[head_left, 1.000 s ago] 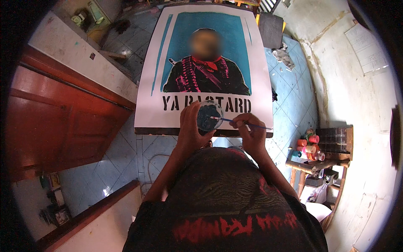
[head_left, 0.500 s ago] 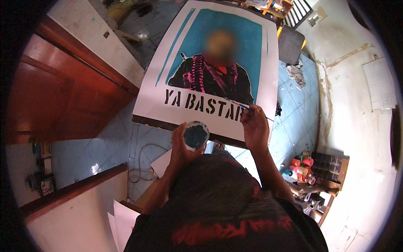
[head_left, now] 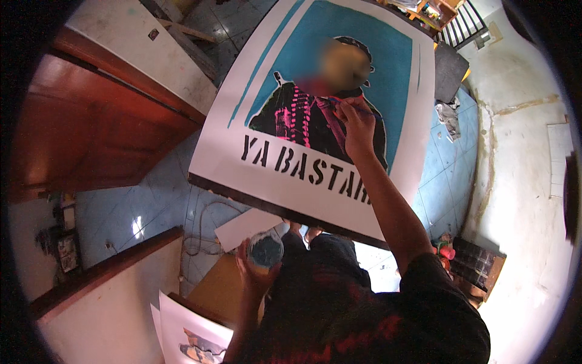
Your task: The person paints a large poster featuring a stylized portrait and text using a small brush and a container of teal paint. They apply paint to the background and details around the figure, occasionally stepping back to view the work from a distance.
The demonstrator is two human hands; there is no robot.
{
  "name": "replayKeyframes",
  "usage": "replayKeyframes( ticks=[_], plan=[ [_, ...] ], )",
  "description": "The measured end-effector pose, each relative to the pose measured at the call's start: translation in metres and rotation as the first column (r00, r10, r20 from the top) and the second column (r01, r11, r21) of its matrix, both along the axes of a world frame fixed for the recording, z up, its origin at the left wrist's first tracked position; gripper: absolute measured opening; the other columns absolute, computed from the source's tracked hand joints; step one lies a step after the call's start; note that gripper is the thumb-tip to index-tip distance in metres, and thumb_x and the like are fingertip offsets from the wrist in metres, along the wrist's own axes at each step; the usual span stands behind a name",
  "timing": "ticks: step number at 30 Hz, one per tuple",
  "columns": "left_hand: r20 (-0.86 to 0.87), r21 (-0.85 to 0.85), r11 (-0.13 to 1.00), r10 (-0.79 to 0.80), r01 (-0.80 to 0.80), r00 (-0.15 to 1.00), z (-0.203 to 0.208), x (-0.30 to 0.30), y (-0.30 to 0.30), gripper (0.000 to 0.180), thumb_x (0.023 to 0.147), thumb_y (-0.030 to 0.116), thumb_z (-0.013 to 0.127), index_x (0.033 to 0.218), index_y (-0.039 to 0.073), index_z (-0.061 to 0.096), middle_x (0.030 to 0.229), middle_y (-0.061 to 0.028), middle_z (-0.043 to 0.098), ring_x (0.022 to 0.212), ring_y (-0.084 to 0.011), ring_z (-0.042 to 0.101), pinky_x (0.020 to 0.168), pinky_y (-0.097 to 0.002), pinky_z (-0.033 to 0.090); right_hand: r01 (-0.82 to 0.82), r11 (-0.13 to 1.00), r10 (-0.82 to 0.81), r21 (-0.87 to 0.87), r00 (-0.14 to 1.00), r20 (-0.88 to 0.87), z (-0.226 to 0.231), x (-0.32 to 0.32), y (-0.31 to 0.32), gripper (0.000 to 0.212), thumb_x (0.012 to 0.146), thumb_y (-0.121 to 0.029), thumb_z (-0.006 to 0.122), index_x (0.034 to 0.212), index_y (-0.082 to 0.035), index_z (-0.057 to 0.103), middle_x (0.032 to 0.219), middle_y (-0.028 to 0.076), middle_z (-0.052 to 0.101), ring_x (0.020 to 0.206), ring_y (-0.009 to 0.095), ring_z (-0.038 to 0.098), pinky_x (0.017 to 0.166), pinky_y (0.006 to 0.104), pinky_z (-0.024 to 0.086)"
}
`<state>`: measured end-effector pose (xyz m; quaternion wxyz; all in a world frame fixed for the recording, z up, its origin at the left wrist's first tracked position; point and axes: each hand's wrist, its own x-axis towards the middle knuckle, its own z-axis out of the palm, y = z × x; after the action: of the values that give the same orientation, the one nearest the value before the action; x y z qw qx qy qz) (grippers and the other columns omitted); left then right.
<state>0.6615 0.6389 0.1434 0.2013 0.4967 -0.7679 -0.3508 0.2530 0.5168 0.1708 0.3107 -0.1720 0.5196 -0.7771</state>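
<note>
A large white poster [head_left: 221, 161] lies on a dark-edged board in front of me. Its painted picture shows a dark-clothed figure [head_left: 309, 124] with pink details against a teal-blue background [head_left: 397, 67], above a row of black stencil lettering. My right hand [head_left: 357, 124] pinches a thin paintbrush [head_left: 333, 99] over the figure's upper chest, just below the blurred head. Whether the bristles touch the surface is too small to tell. Low and close to my body, my left hand [head_left: 257, 276] wraps round a round cup [head_left: 267, 250] of dark blue-green paint.
To the left stand a reddish-brown wooden door [head_left: 91, 121] and a low wall [head_left: 115, 291]. More printed sheets [head_left: 197, 333] lean at lower left. At right, a crate [head_left: 479, 261] with red containers stands by the white wall [head_left: 527, 182]. A grey cloth [head_left: 448, 118] lies on blue tiles.
My right hand has moved up from the lettering to the figure's chest with the paintbrush. My left hand has lowered the cup away from the poster's edge. The view has shifted slightly.
</note>
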Motion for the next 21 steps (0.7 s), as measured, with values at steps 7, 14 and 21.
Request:
replayKeyframes(
  ticks=[7, 14, 21],
  plan=[
    [0.097, 0.015, 0.996, 0.083, -0.085, 0.992, -0.063, 0.047, 0.009, 0.100, 0.061, 0.031, 0.087, 0.139, 0.002, 0.031, 0.135, -0.0215, 0.038, 0.125, -0.0391, 0.041, 0.103, -0.0516, 0.038, -0.005, 1.000, 0.008, 0.009, 0.937, -0.350, -0.087, -0.042, -0.106, 0.007, 0.090, -0.005, 0.060, 0.088, 0.001, 0.061, 0.081, 0.004, 0.063, 0.074, 0.013, 0.061, 0.068, 0.0249, 0.050],
    [0.298, 0.099, 0.973, 0.168, -0.206, 0.940, -0.095, 0.070, 0.031, 0.100, 0.057, 0.026, 0.087, 0.137, 0.004, 0.033, 0.130, -0.0202, 0.041, 0.121, -0.0375, 0.043, 0.102, -0.0521, 0.037, 0.052, 0.995, 0.015, 0.090, 0.788, -0.616, -0.158, -0.072, -0.163, 0.009, 0.086, -0.007, 0.063, 0.087, 0.002, 0.065, 0.081, 0.007, 0.066, 0.072, 0.014, 0.063, 0.068, 0.0269, 0.051],
    [0.359, 0.196, 0.943, 0.188, -0.271, 0.914, -0.103, 0.046, 0.043, 0.101, 0.060, 0.028, 0.087, 0.140, 0.005, 0.029, 0.132, -0.0194, 0.037, 0.124, -0.0380, 0.041, 0.104, -0.0498, 0.038, 0.079, 0.991, 0.025, 0.110, 0.689, -0.725, -0.182, -0.074, -0.180, 0.011, 0.080, -0.012, 0.067, 0.081, -0.001, 0.068, 0.077, 0.010, 0.067, 0.070, 0.017, 0.066, 0.064, 0.0298, 0.052]
  ],
)
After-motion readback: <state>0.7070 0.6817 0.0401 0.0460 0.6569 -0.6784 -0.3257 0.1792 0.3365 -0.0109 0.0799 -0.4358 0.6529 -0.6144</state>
